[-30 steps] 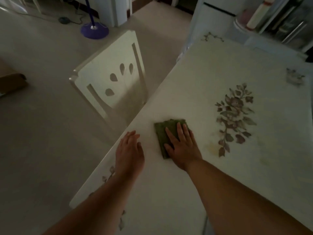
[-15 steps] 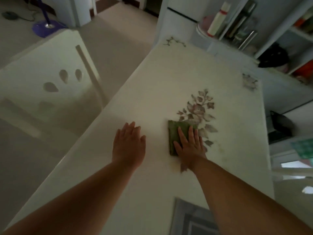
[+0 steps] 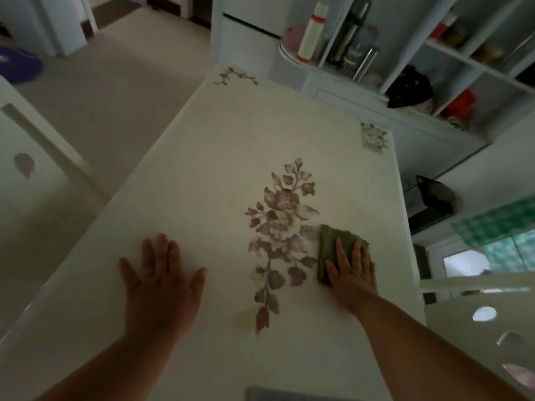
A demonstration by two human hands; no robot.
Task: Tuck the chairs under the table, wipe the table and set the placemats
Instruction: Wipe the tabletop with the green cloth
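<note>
While the right hand (image 3: 351,270) lies flat w/ fingers together on a cloth (image 3: 333,244), the left hand (image 3: 162,282) rests palm-down on the bare bench (image 3: 202,157), fingers spread, holding nothing. The two hands are well apart, w/ the big flower print (image 3: 279,227) between them.

Cloth: dull green, folded into a rough rectangle, slightly rumpled at the far edge. It sits just right of the flower print, touching its edge, near the bench's right side. Only the far part & left strip show; the rest is under the palm.

Bench: cream-white top, smooth, w/ a purple-brown flower spray down the middle & small flower motifs at the two far corners (image 3: 236,76). A faint yellowish stain (image 3: 246,321) sits by the lowest leaf. A grey edge (image 3: 278,393), poss. a placemat, shows at the bottom of the frame; can't tell for sure.

Chairs: one white chair back (image 3: 26,157) w/ a teardrop cutout at the left side of the bench, another white chair back (image 3: 486,328) w/ cutouts at the right.

Shelves (image 3: 434,68) w/ bottles & jars stand beyond the far end.
</note>
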